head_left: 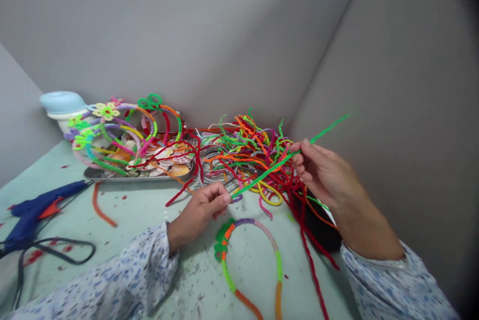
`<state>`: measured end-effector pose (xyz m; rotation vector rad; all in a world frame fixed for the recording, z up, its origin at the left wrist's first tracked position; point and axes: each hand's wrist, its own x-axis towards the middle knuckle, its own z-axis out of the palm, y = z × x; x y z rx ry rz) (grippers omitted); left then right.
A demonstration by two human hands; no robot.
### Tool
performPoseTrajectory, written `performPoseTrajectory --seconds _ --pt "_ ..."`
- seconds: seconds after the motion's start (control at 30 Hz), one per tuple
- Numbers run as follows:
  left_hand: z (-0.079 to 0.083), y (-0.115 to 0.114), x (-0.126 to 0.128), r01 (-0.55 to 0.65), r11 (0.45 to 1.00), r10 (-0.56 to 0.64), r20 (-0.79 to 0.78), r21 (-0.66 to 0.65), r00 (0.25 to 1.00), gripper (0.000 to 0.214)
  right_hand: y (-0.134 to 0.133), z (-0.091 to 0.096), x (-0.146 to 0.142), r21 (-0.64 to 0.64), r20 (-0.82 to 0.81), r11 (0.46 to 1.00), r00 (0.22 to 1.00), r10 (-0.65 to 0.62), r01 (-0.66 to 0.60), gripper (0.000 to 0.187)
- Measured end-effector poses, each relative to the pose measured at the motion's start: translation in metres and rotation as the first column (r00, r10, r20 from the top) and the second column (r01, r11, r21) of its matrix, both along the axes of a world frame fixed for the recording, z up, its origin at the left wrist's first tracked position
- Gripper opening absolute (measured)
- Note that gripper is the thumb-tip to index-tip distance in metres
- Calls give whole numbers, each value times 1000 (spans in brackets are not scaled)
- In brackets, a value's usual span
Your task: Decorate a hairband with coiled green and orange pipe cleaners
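Observation:
A green pipe cleaner [267, 172] stretches slantwise between my two hands, rising to the right. My left hand [204, 207] pinches its lower end between thumb and fingers. Farther up, my right hand [324, 172] grips it with thumb and fingertips, and the free end sticks out beyond, slightly blurred. Below the hands a headband [279, 265] wrapped in orange, green, pink and purple lies on the table, with a green looped ornament [220, 245] on its left side. Its lower ends run out of the picture.
Behind my hands lies a tangled heap of coloured pipe cleaners [258, 145] with coiled wire [215, 165]. A metal tray [138, 176] holds shells and several flowered headbands [108, 133]. A blue glue gun [41, 210] with its cord is at left, near a blue-lidded container [65, 108]. Grey panels [179, 35] stand behind.

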<state>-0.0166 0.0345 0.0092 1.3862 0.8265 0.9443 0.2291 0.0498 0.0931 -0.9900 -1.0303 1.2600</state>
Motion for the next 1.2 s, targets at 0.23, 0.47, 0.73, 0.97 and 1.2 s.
performPoseTrajectory --seconds 0.23,0.47,0.73,0.97,1.2 --pt "-5 -1 0 34 998 -30 70 -54 997 22 0 4 5 110 86 991 993 -83 73 19" --pt "-9 6 -3 -69 987 96 190 -144 977 26 -33 26 9 171 511 963 854 94 -208 16" --pt "-14 13 -5 -202 960 244 225 -195 943 25 -13 -27 -22 -240 913 816 164 374 -526 14" --pt "-18 17 -6 -237 949 285 244 -207 927 23 -2 -57 -26 -348 927 844 -16 374 -409 19" --pt "-20 18 -7 -245 950 291 265 -194 919 25 -7 -69 -34 -329 943 842 -97 319 -428 15"
